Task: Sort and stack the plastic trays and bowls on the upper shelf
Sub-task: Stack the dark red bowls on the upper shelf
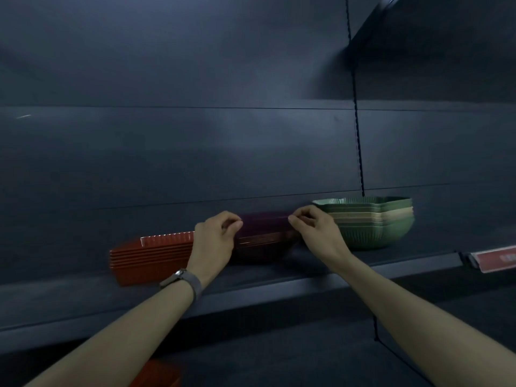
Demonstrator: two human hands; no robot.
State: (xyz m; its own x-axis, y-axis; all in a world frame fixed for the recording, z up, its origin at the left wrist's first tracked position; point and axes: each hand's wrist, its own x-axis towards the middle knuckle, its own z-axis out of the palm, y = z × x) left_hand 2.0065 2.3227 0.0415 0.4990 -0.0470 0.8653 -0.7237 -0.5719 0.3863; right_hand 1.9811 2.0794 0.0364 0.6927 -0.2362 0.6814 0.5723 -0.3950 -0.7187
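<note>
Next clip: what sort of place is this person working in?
Likely a shop aisle: a dark metal display shelf hung on a slotted wall upright, a red price-label holder on its front edge, and stacked orange ribbed plastic trays and green scalloped plastic bowls.

Three stacks: one of red trays, one of dark purple trays, one of green and beige bowls. One wristwatch, one red price-label strip.
</note>
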